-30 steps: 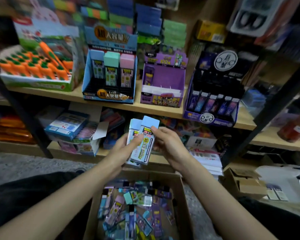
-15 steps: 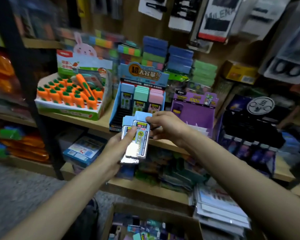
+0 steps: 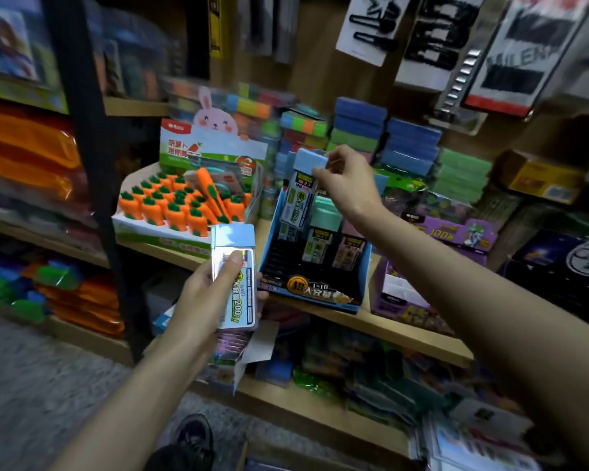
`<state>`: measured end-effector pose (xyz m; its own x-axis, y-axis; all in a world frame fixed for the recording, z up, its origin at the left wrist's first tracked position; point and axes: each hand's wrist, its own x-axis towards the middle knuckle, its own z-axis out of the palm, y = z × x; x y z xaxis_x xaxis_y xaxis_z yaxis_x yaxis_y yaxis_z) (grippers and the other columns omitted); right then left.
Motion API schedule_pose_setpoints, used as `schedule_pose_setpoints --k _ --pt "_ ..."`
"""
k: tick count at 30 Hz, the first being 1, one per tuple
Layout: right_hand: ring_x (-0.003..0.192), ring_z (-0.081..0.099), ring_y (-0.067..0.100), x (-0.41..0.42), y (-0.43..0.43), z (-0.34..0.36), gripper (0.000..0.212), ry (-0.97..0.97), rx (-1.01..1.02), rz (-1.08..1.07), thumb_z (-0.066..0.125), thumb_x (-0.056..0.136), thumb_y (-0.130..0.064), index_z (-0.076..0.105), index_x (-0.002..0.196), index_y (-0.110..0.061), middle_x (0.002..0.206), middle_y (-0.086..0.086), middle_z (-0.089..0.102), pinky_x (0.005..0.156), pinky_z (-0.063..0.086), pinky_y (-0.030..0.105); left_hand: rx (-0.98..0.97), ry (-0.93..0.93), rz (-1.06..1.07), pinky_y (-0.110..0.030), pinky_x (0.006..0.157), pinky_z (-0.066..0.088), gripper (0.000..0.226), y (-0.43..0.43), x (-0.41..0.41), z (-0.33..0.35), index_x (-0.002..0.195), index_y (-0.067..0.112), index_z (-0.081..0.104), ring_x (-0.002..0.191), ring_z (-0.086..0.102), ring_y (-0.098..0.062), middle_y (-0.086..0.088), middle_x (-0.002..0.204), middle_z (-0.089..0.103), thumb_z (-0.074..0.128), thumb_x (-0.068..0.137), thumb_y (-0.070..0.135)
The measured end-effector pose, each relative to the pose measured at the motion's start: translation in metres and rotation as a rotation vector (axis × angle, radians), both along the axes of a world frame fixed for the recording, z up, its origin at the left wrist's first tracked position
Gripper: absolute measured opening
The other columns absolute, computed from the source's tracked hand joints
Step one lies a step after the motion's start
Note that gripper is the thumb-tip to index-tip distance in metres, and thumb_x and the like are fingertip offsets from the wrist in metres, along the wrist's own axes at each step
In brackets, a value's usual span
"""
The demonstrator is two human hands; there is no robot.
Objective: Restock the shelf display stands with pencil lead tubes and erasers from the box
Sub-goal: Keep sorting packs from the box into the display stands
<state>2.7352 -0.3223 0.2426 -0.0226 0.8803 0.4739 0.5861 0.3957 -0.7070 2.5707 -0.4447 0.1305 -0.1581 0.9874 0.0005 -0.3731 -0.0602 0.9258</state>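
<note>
Right hand [image 3: 347,185], pinching one tube [image 3: 300,198] by its cap, has risen over the stand [image 3: 315,290], above its left row; lower it upright while left hand [image 3: 204,300] grips spares [image 3: 233,266] just beside the stand.

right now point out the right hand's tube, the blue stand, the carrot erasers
right hand's tube [image 3: 297,202]: head view, label face
blue stand [image 3: 315,293]: head view, front panel
carrot erasers [image 3: 176,217]: head view, orange body

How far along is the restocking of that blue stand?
Barely started. Done: the stand holds a green tube and a pink tube at the back. In hand: the right hand pinches a blue tube over the left column; the left hand grips spare tubes. Left: those, and the stand's empty front slots.
</note>
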Motion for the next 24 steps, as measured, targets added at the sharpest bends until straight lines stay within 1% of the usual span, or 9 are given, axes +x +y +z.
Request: schedule_pose_setpoints --k 2,5,7,10,12,15,17,20,24 --pt "0.083 0.059 0.025 0.0 0.006 -0.007 0.013 -0.119 0.047 -0.004 0.06 0.088 -0.02 0.055 0.096 -0.01 0.09 0.01 0.063 0.074 0.048 0.039 -0.001 0.009 -0.002 -0.031 0.046 0.054 0.021 -0.001 -0.002 0.001 0.096 0.016 0.063 0.063 0.071 -0.022 -0.007 0.077 0.074 0.056 0.088 0.034" --pt "0.083 0.055 0.022 0.003 0.012 -0.019 0.019 -0.249 0.064 0.022 0.061 0.089 -0.023 0.057 0.101 -0.01 0.089 0.003 0.059 0.07 0.043 0.032 -0.006 0.011 -0.001 -0.03 0.046 0.054 0.021 -0.003 -0.002 0.002 0.098 0.016 0.061 0.063 0.071 -0.021 -0.007 0.076 0.074 0.056 0.089 0.033" --pt "0.084 0.055 0.02 0.004 0.014 -0.025 0.019 -0.287 0.048 0.05 0.062 0.088 -0.022 0.057 0.101 -0.01 0.088 0.001 0.058 0.07 0.039 0.029 -0.007 0.006 0.004 -0.03 0.045 0.054 0.02 -0.003 -0.002 0.002 0.098 0.015 0.06 0.062 0.071 -0.021 -0.007 0.075 0.074 0.056 0.09 0.032" --pt "0.09 0.059 0.023 0.004 0.013 -0.033 0.017 -0.296 0.016 0.075 0.062 0.088 -0.02 0.058 0.1 -0.009 0.092 0.003 0.063 0.078 0.047 0.036 -0.006 0.03 -0.002 -0.032 0.048 0.056 0.02 -0.002 0.0 0.004 0.097 0.017 0.062 0.065 0.072 -0.021 -0.005 0.076 0.074 0.056 0.089 0.034" --pt "0.093 0.059 0.025 0.004 0.012 -0.036 0.019 -0.29 0.013 0.071 0.062 0.089 -0.02 0.058 0.102 -0.008 0.096 0.007 0.065 0.082 0.048 0.04 -0.005 0.041 -0.007 -0.033 0.05 0.056 0.02 -0.001 0.0 0.005 0.097 0.018 0.063 0.067 0.072 -0.022 -0.005 0.078 0.074 0.056 0.088 0.035" --pt "0.091 0.061 0.024 0.003 0.012 -0.036 0.017 -0.269 0.007 0.077 0.063 0.088 -0.02 0.059 0.101 -0.009 0.093 0.004 0.064 0.08 0.047 0.036 0.003 0.028 -0.016 -0.032 0.049 0.056 0.019 -0.003 0.0 0.005 0.096 0.019 0.064 0.067 0.072 -0.021 -0.006 0.079 0.074 0.057 0.088 0.035" --pt "0.092 0.06 0.023 0.002 0.013 -0.036 0.018 -0.289 -0.004 0.075 0.062 0.088 -0.02 0.058 0.103 -0.011 0.092 0.002 0.063 0.08 0.047 0.036 0.01 0.031 -0.029 -0.031 0.049 0.055 0.025 -0.005 0.001 0.005 0.099 0.019 0.063 0.067 0.072 -0.021 -0.004 0.08 0.074 0.059 0.084 0.038" --pt "0.094 0.058 0.025 0.002 0.014 -0.037 0.023 -0.319 -0.018 0.059 0.061 0.089 -0.02 0.052 0.109 -0.013 0.094 0.004 0.062 0.084 0.048 0.044 0.024 0.053 -0.034 -0.029 0.048 0.053 0.037 -0.008 0.002 0.006 0.1 0.019 0.064 0.067 0.072 -0.021 -0.003 0.08 0.074 0.06 0.073 0.045" --pt "0.104 0.053 0.027 0.001 0.018 -0.04 0.023 -0.406 -0.021 0.024 0.065 0.086 -0.026 0.054 0.105 -0.018 0.102 0.005 0.063 0.092 0.044 0.046 0.015 0.04 -0.01 -0.031 0.049 0.056 0.027 -0.007 0.0 0.006 0.102 0.018 0.062 0.067 0.072 -0.02 -0.004 0.081 0.074 0.057 0.084 0.038"
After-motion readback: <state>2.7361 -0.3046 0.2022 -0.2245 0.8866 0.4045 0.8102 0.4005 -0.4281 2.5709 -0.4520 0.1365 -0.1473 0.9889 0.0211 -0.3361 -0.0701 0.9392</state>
